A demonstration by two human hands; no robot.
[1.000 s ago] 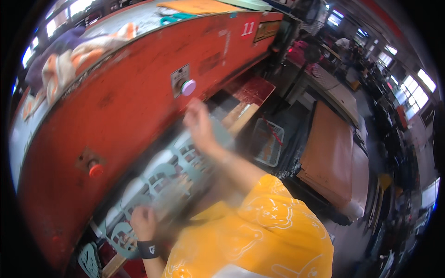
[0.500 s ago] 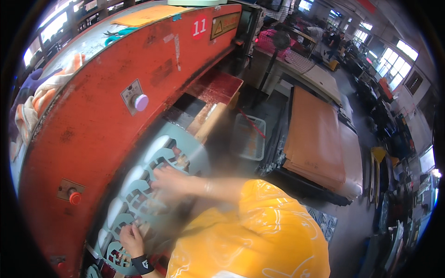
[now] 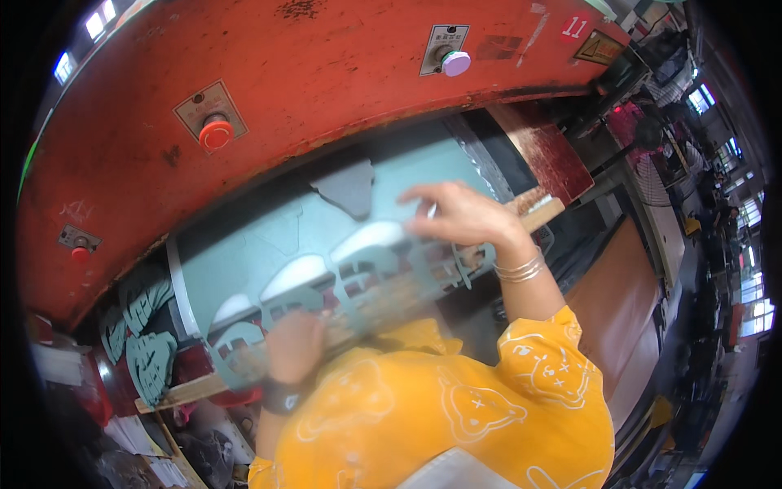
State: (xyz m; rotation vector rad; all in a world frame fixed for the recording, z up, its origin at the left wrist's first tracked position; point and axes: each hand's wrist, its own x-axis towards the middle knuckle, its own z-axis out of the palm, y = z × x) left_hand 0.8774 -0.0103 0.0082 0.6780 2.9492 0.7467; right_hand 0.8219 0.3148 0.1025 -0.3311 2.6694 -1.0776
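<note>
A grey-green rubber sheet (image 3: 326, 236) with several sole-shaped cutouts lies on the bed of a red press (image 3: 326, 81). My left hand (image 3: 295, 346), with a black wristband, grips the sheet's near edge at the lower left. My right hand (image 3: 460, 216), with thin bangles on the wrist, holds the perforated right part of the sheet, fingers curled over it and blurred. A wooden board (image 3: 539, 213) runs under the sheet's front edge.
The press front carries a red round button (image 3: 216, 133), a pale purple button (image 3: 455, 63) and a small red knob (image 3: 79, 253). Cut grey soles (image 3: 151, 363) are stacked at the lower left. A brown table (image 3: 627, 318) and a fan (image 3: 652, 175) stand to the right.
My right hand has come down from near the purple button onto the sheet. The view has swung toward the press bed, and both hands now hold the sheet.
</note>
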